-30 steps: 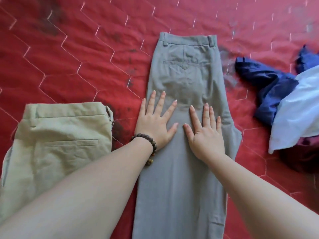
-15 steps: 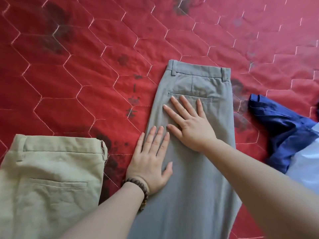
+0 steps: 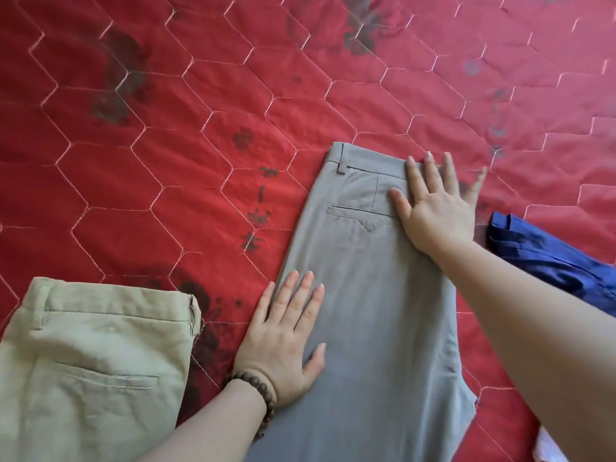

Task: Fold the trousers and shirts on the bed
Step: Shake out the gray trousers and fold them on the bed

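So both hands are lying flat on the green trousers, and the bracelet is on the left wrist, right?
Not quite. The head view shows the left hand and right hand flat on the grey trousers, not the green trousers, which lie untouched beside them. The bracelet is indeed on the left wrist.

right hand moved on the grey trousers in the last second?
Yes. The right hand slid up the grey trousers from below the back pocket to the waistband.

Lighting: you get soft, even daylight, brightest toward the upper right, where the red quilt looks paler. Shadows: faint and short under each forearm. Picture: slightly soft, quilt lines bowing at the edges.
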